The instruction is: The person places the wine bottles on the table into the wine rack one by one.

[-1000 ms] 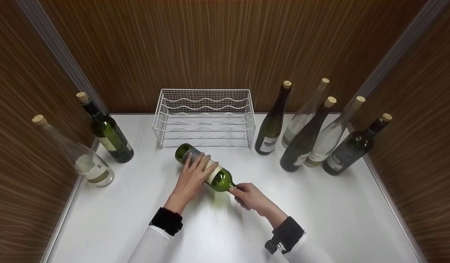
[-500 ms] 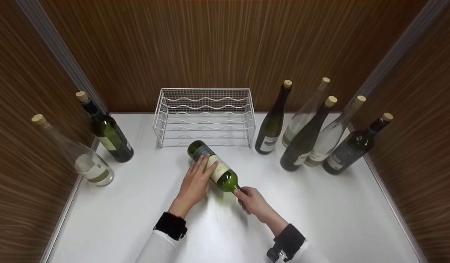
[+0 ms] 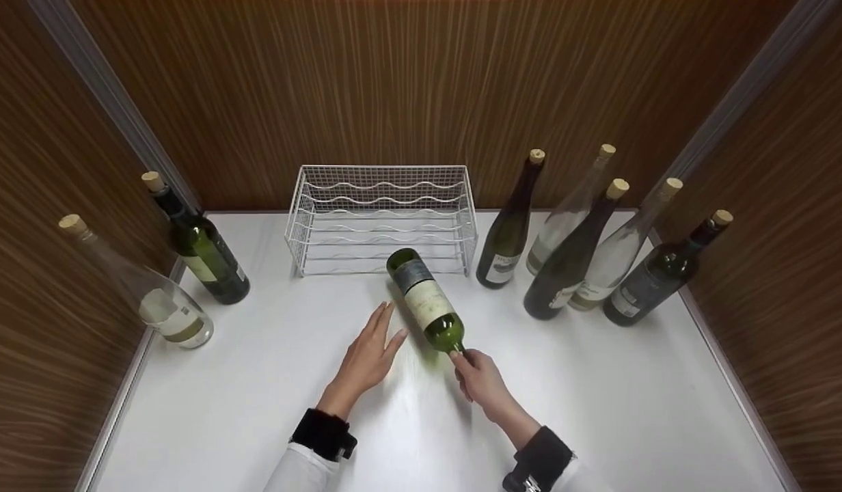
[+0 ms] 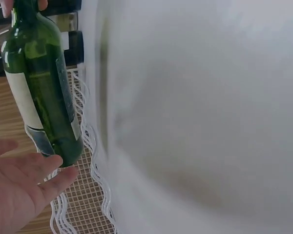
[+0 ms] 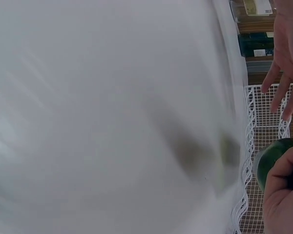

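Observation:
My right hand (image 3: 484, 385) grips a green wine bottle (image 3: 429, 303) by its neck, which the fingers mostly hide. The bottle has a cream label and a dark band, and its base points away from me toward the white wire rack (image 3: 382, 240). My left hand (image 3: 368, 355) is just left of the bottle with fingers extended, apart from the glass in the head view. In the left wrist view that hand (image 4: 24, 183) appears near the bottle's base. The right wrist view shows the right hand's curled fingers (image 5: 283, 165) at the bottle (image 5: 271, 161).
Several corked bottles stand at the right, the nearest to the rack being a dark one (image 3: 508, 232). At the left are a green corked bottle (image 3: 206, 253) and a clear one (image 3: 168, 307). Wood-grain panels (image 3: 394, 82) enclose the white table (image 3: 257, 396) at back and sides.
The bottle has swung so its base moved right and toward the rack. My left hand has come off the bottle, while my right hand keeps the neck and has shifted slightly right.

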`<state>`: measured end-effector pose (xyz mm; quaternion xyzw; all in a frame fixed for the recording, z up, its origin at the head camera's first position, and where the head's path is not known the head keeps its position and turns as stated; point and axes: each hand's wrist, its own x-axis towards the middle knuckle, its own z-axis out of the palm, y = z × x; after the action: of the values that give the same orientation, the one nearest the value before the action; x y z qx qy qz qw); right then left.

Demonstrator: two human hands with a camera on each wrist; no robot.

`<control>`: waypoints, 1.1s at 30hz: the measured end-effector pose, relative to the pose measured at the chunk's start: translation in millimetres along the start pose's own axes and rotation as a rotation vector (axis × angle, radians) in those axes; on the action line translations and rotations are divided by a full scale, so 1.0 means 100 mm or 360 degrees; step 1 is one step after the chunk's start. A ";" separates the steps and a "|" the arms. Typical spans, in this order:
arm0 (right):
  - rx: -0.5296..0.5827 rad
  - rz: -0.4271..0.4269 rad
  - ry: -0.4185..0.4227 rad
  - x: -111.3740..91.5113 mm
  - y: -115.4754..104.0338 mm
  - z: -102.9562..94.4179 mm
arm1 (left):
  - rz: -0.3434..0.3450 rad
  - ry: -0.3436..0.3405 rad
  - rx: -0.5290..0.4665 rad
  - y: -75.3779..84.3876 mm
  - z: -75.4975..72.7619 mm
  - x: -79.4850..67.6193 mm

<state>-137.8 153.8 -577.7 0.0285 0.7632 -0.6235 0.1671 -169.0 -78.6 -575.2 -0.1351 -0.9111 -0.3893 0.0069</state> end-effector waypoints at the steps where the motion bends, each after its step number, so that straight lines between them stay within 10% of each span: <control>1: 0.0012 0.0012 0.0019 0.00 0.00 0.00 | -0.0010 -0.0009 -0.0017 0.01 0.00 0.00; 33: 0.0189 0.0093 0.0387 0.49 0.00 0.04 | -0.0190 -0.0083 -0.0223 0.00 0.12 -0.02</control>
<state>-182.7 142.3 -592.4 0.1358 0.7385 -0.6544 0.0895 -166.2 -70.9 -583.6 -0.0907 -0.8880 -0.4482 -0.0495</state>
